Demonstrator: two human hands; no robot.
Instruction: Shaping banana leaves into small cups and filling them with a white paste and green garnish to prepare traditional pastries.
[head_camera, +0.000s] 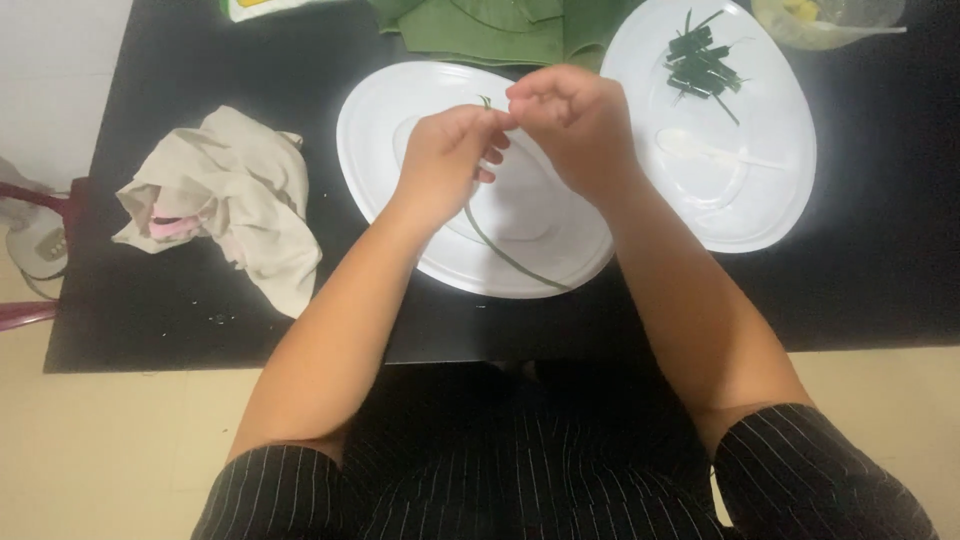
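A long thin green leaf strip (505, 255) hangs from between my two hands and curves down over a white oval plate (380, 150). My left hand (448, 150) pinches the strip near its top end. My right hand (570, 115) meets it fingertip to fingertip, fingers closed on the same strip. A second white oval plate (770, 180) to the right carries a small pile of short cut green strip pieces (703, 65) and a white plastic spoon (700, 152).
A crumpled beige cloth (235, 195) lies on the black table (160, 300) at the left. Folded green leaves (490, 30) lie at the far edge. A clear plastic container (830, 20) with yellow contents stands at the top right.
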